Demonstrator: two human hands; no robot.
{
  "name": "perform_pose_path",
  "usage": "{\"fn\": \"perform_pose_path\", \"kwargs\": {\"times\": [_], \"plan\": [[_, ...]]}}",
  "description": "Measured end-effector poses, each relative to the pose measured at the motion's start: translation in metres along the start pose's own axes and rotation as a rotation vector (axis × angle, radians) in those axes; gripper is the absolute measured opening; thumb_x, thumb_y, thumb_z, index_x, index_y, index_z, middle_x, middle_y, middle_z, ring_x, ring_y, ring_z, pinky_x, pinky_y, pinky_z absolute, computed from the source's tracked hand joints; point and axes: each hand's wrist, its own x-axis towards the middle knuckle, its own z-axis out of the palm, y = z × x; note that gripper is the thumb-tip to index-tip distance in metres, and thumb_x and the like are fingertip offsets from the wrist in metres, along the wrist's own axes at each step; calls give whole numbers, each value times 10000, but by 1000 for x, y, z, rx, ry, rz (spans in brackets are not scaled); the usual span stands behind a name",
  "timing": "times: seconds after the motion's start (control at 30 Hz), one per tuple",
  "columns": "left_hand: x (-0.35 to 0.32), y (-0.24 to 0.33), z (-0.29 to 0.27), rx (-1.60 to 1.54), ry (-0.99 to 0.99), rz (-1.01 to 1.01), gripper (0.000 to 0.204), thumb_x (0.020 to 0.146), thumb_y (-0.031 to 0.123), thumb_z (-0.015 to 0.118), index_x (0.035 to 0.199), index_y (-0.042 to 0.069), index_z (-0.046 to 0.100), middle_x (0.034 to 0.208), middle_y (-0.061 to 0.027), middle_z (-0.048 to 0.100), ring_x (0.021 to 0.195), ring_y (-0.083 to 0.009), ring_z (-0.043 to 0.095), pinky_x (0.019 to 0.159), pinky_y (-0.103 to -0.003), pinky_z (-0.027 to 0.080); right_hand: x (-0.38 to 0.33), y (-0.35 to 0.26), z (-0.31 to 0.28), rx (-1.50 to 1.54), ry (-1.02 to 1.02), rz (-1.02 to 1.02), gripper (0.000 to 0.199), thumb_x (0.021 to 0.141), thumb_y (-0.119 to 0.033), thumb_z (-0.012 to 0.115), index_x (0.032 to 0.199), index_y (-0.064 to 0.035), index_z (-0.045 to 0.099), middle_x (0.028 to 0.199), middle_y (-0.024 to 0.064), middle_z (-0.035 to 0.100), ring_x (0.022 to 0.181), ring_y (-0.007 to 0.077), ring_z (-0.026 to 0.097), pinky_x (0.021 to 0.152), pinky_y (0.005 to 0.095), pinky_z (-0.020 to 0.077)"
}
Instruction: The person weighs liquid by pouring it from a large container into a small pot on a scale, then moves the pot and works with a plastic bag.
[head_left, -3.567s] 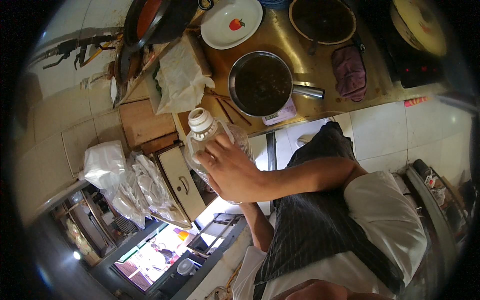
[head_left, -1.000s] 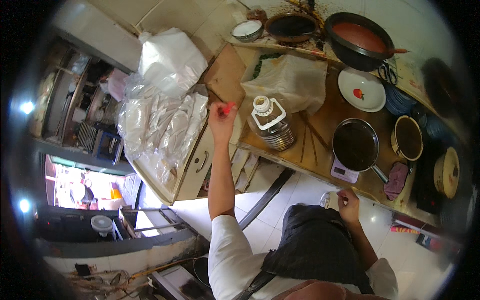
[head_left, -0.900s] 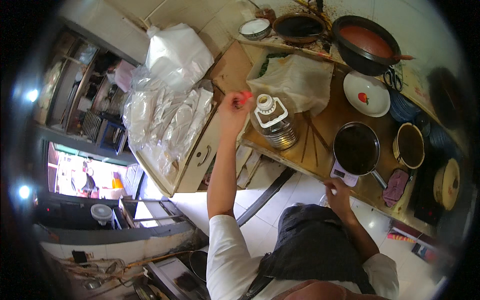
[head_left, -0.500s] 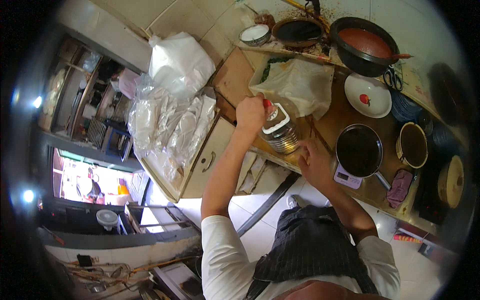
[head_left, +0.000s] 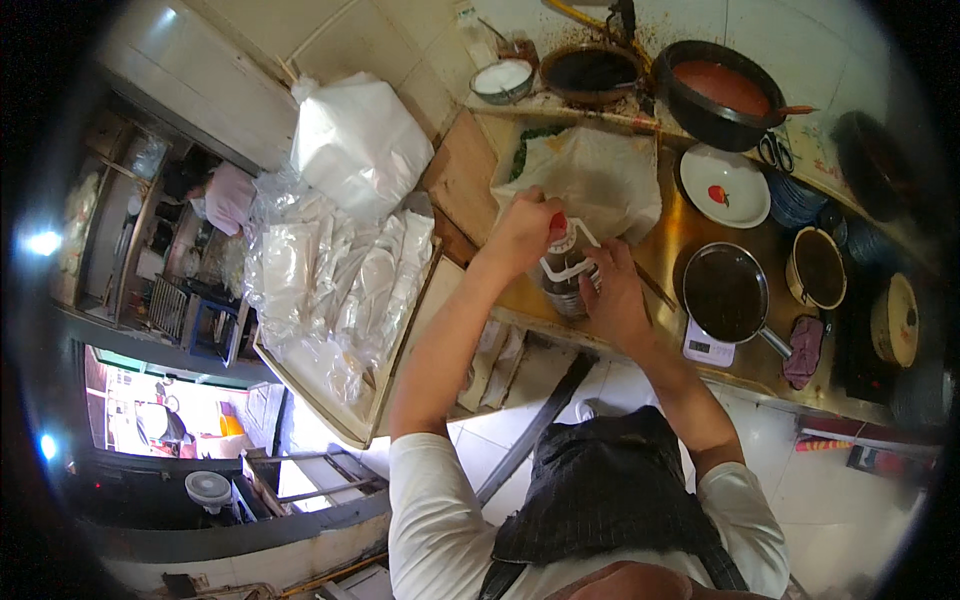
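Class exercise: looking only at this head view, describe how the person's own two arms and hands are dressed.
Both arms are bare from short white sleeves down. The left hand and right hand wear no gloves, and no watch or rings can be made out. A dark pinstriped apron covers the chest.

My right hand (head_left: 612,300) has risen from my hip to grip the oil bottle (head_left: 566,280) (left hand (head_left: 522,232) now capping it).

Bright daylight, blown-out glare lower left, fisheye-bent edges, dark rim
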Motion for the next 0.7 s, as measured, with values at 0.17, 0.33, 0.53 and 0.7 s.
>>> {"fn": "perform_pose_path", "kwargs": {"times": [0.17,0.33,0.53,0.7], "plan": [[4,-15,-3,-48,-64,258,308,754,-29,614,1054,40,616,958,-127,579,821,-312,589,708,-390,482,3,6,0,24,-57,-19,432,752,-24,619,1166,-29,495,1165,236,463,1028,430,502,843,461,452],[3,28,-4,145,-25,-136,309,782,5,609,1088,41,593,989,-184,579,858,-364,604,709,-416,481,0,17,-2,-46,-15,1,494,748,-23,626,1213,-44,460,1172,232,462,1024,418,508,840,456,456],[8,15,-5,21,-73,24,230,789,104,646,1009,49,608,939,-194,557,845,-384,581,713,-436,483,-48,52,-50,108,-81,115,534,730,-21,611,1241,-48,457,1134,206,500,1099,381,465,918,447,410],[13,26,0,124,-7,-98,232,768,70,678,986,43,602,874,-168,617,804,-365,619,694,-420,474,-100,116,-128,3,27,335,408,708,56,607,1104,-37,584,1034,167,563,880,310,603,722,347,511]]}}
